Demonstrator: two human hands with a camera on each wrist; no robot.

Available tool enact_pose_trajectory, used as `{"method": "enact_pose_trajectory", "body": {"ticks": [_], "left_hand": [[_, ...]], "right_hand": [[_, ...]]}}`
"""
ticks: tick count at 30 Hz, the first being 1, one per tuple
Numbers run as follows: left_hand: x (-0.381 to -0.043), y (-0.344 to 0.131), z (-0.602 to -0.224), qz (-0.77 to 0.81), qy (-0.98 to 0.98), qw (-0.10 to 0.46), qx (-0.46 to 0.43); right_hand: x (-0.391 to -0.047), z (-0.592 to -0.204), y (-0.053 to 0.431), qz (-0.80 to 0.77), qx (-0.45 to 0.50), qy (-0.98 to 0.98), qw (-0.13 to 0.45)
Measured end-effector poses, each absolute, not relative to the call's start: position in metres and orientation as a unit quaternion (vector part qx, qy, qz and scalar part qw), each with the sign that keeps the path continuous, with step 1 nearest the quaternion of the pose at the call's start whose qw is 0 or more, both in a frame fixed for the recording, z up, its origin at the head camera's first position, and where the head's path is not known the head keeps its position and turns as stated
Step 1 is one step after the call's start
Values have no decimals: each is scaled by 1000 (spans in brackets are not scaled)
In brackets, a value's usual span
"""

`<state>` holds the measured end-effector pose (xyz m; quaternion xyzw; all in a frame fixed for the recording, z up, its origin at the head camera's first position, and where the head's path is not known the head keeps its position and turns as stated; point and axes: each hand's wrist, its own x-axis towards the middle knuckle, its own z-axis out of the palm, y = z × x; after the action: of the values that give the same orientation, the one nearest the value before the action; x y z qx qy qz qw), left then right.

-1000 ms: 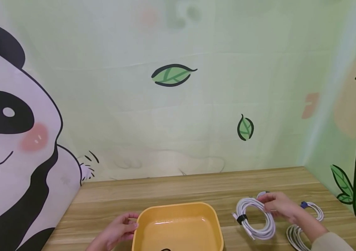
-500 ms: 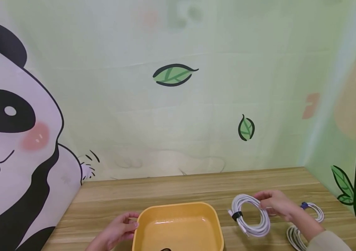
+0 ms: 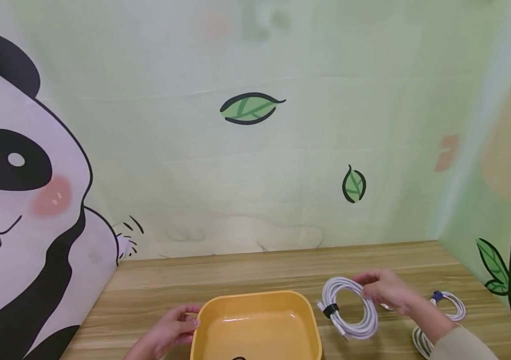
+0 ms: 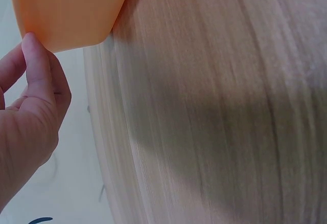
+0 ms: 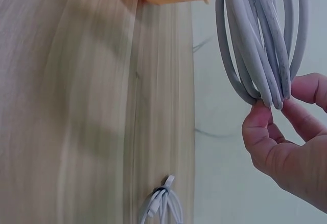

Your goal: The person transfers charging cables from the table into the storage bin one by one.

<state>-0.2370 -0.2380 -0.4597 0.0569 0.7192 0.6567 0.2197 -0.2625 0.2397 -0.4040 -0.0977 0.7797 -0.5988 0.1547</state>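
Note:
A coiled white cable [image 3: 370, 322] with a black strap [image 3: 330, 310] hangs above the table to the right of the yellow tray [image 3: 255, 297]. My right hand [image 3: 388, 291] pinches the coil's right side between thumb and fingers; in the right wrist view the cable loops [image 5: 255, 45] dangle clear of the wood. At the tray's left side, my left hand [image 3: 169, 330] holds the rim, its thumb against the outer wall in the left wrist view. Only the top of something black [image 3: 239, 358] shows inside the tray at the frame's bottom edge.
Another white cable [image 3: 455, 302] with a blue tie lies on the wooden table [image 3: 237, 270] at the right, partly behind my right forearm. A bit of white cable [image 3: 386, 306] shows under the right hand. A panda-printed backdrop [image 3: 170, 150] stands behind the table.
My right hand has carried the coiled cable to the left, closer to the tray. The left hand and the tray have stayed in place.

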Motion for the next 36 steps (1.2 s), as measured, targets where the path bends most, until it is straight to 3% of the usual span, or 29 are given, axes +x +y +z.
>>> {"method": "enact_pose_trajectory", "body": {"ticks": [36], "left_hand": [[-236,-236,-459,647,732,211,23]], "right_hand": [[-279,-401,182,-591,-156,771,180]]}}
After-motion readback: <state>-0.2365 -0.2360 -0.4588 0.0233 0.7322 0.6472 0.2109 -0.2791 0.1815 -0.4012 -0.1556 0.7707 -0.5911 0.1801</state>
